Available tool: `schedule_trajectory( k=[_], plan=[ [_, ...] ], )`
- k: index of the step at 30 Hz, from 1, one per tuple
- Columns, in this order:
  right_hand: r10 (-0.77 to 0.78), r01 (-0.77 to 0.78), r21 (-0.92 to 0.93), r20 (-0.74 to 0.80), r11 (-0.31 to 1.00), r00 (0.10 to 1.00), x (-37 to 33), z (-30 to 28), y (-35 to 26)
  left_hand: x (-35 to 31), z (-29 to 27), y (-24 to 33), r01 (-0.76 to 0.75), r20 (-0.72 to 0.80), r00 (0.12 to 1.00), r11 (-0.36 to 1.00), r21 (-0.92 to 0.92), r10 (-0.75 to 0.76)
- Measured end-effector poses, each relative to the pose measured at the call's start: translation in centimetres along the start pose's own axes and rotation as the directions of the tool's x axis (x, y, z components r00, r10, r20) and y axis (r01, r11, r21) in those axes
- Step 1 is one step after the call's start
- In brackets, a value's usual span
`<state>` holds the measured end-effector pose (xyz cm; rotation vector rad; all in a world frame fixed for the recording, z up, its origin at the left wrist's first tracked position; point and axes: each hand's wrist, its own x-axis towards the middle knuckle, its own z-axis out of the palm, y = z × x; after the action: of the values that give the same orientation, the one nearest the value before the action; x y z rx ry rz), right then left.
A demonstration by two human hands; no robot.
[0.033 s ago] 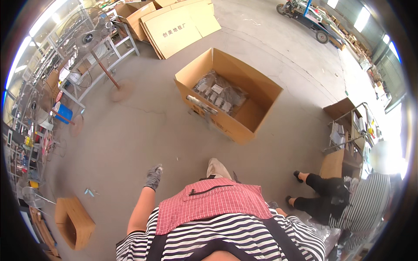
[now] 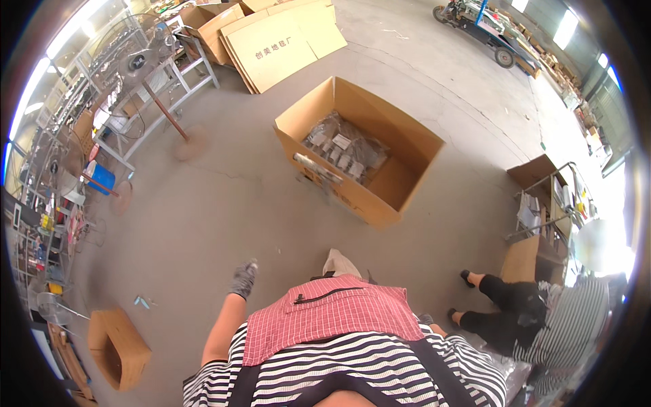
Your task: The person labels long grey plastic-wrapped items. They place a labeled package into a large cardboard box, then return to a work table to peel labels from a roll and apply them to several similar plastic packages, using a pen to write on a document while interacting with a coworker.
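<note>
Brown corrugated carton sits open-topped on the concrete floor, well ahead of me, film-covered parts bunched left. For handling, I'd take opposite walls low: tall sides may flex, load looks off-centre. Left grip: gloved, nothing visible in it, can't tell finger closure. Right grip: mostly hidden by apron, state unknown.

Grey floor, bright windows, daylight
</note>
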<state>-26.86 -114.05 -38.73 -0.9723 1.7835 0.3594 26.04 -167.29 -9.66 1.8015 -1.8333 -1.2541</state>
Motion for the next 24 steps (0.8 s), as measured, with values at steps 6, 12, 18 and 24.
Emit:
schedule_trajectory(
  k=[6,12,18,24],
  plan=[
    [-0.215,0.176,-0.130,-0.412,0.976,0.886,9.8,-27.8,-21.0,5.6,-3.2,-1.5,0.188,0.186,0.957,0.966,0.176,-0.220],
    [-0.059,0.343,0.354,-0.616,0.870,0.785,7.1,-50.8,-46.1,13.1,-8.7,-8.0,0.436,0.218,0.864,0.891,0.129,-0.454],
    [-0.042,0.319,0.223,-0.758,0.921,0.651,8.0,-52.8,-60.0,30.3,-18.4,-11.9,0.460,0.288,0.821,0.870,0.180,-0.494],
    [0.227,0.225,0.428,-0.776,0.875,0.589,10.9,-52.5,-64.1,57.9,-29.1,-8.2,0.033,0.264,0.964,0.990,-0.135,0.004]
  ],
)
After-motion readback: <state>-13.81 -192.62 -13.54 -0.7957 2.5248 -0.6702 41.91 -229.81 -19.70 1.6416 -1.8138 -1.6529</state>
